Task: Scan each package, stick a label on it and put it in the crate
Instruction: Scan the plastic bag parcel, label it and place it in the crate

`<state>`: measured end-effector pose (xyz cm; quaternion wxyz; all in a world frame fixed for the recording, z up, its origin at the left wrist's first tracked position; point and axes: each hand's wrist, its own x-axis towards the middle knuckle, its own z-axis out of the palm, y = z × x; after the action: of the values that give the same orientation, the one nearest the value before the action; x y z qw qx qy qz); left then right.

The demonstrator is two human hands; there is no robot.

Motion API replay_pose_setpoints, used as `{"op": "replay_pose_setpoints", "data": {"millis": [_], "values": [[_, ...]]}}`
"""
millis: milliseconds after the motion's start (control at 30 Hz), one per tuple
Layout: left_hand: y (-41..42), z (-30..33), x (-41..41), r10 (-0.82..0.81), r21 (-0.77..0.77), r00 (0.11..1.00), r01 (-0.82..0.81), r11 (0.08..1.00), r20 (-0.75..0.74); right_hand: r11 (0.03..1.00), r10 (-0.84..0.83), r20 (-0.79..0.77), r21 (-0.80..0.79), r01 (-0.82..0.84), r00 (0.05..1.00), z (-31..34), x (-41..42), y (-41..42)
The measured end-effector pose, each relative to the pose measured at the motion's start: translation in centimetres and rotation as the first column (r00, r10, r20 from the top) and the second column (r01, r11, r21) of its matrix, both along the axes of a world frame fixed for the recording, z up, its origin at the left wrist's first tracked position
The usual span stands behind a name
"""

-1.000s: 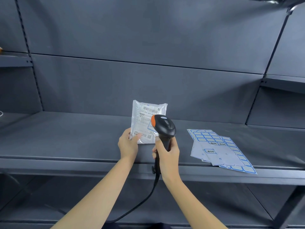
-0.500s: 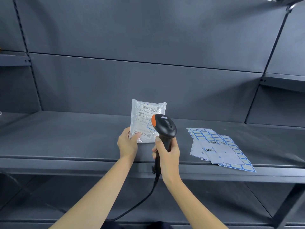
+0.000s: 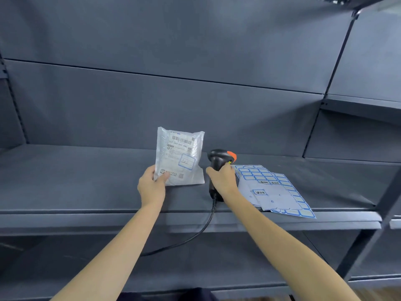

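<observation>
the scanner [image 3: 219, 161] has swung away from the package [image 3: 179, 157], down toward the shelf [image 3: 86, 187] just right of it, right hand [image 3: 222, 181] wrapped round its handle. left hand [image 3: 153, 184] pinches the package's lower left corner, upright, long axis vertical. label sheets [image 3: 273, 190] lie right of the scanner, nearer the right hand.

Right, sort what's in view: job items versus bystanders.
Job: package gripped by left hand; scanner gripped by right hand; label sheets.
Bystanders: shelf; scanner cable. No crate in view.
</observation>
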<state>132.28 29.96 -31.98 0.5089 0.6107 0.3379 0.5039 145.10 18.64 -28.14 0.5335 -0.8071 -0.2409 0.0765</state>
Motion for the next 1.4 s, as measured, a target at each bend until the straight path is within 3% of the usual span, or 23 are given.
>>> {"op": "replay_pose_setpoints", "data": {"millis": [333, 500, 600, 733, 867, 1033, 1133, 1300, 1400], "values": [[-0.3, 0.0, -0.2, 0.017, -0.047, 0.998, -0.014, 0.999, 0.054, 0.920, 0.007, 0.290, -0.376, 0.107, 0.957, -1.0, 0.7, 1.6], [-0.6, 0.2, -0.3, 0.078, -0.094, 0.989, -0.067, 0.993, 0.127, 0.848, 0.058, 0.267, -0.521, 0.094, 0.962, -0.1, 2.2, 0.7], [-0.6, 0.3, -0.2, 0.138, -0.088, 0.987, -0.130, 0.988, 0.089, 0.807, -0.022, 0.261, -0.565, 0.171, 0.965, 1.0, 4.5, -2.1], [-0.8, 0.5, -0.1, 0.216, -0.035, 0.976, -0.215, 0.976, 0.033, 0.583, -0.085, 0.230, -0.778, 0.235, 0.970, 2.4, 8.7, -7.5], [-0.2, 0.0, 0.2, 0.211, -0.030, 0.977, -0.210, 0.977, 0.035, 0.414, -0.062, 0.159, -0.894, 0.170, 0.985, 3.1, 11.3, -10.8], [-0.4, 0.1, -0.1, 0.172, -0.098, 0.983, -0.165, 0.981, 0.069, 0.320, -0.021, 0.126, -0.939, 0.126, 0.992, 2.6, 13.0, -12.0], [-0.8, 0.6, -0.3, 0.200, -0.137, 0.975, -0.185, 0.973, 0.100, 0.318, -0.015, 0.152, -0.936, 0.148, 0.988, 2.8, 12.7, -12.3], [-0.8, 0.7, -0.3, 0.226, -0.180, 0.965, -0.201, 0.963, 0.130, 0.423, -0.105, 0.107, -0.895, 0.142, 0.989, 2.8, 12.8, -12.6], [-1.0, 0.6, -0.5, 0.231, -0.171, 0.956, -0.200, 0.965, 0.183, 0.495, -0.085, 0.182, -0.846, 0.200, 0.980, 3.2, 12.3, -13.1]]}}
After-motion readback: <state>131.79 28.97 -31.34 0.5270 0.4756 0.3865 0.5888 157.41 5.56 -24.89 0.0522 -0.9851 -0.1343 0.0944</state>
